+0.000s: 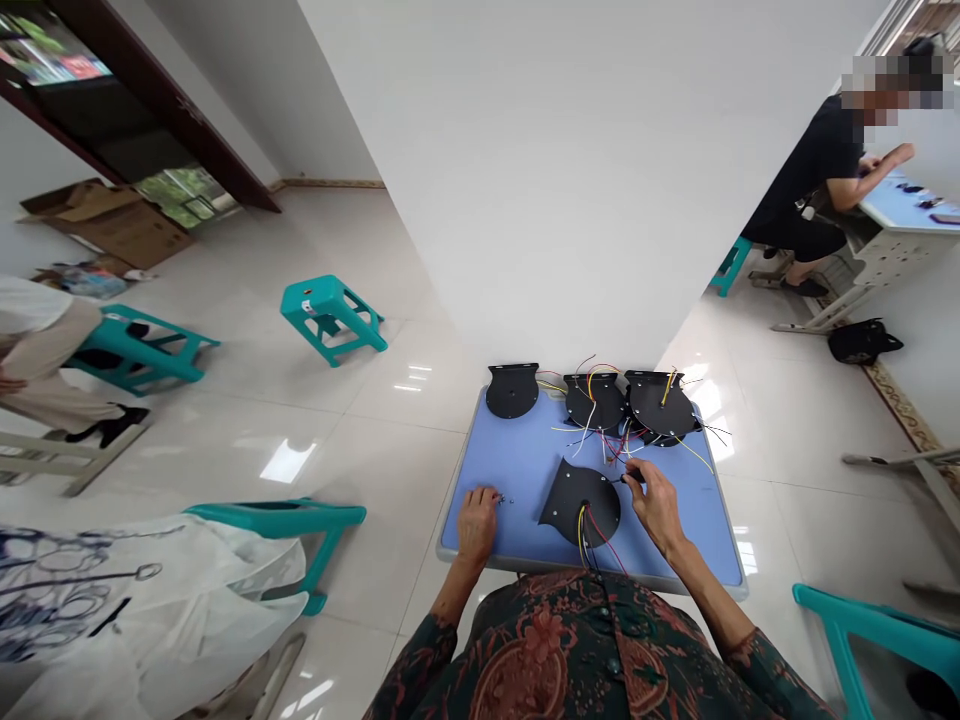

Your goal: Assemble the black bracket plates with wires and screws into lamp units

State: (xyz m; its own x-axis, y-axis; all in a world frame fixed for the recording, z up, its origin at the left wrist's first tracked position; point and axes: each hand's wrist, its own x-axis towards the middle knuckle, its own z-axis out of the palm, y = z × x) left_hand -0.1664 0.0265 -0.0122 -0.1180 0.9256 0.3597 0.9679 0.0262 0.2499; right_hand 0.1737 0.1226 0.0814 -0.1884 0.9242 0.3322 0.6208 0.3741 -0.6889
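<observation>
L hand is on the blue table near the front edge, fingers curled down, tips at the tabletop. They're not gripping anything I can make out, but can't tell for sure at this res. Just right of those fingertips lie a few tiny dark bits, prob. screws.

R hand is raised a little over the table, thumb + index closed on a small black part, rest of fingers loosely bent. Just left of those fingers sits a black rounded plate, flat on the table, between both hands. Its red, yellow + black wires run from the plate toward the person, over the table's near edge.

Beyond the R fingers, along the far edge — 3 more black plates in a row: L one w/ no wires seen, mid one + R one w/ multicolour wires tangled between them and the R fingers.

Person's patterned blouse fills the bottom of view. Teal stools stand on the tiled floor, L of the table — well apart from the hands. Upper R, a co-worker sits at a separate blue desk.
</observation>
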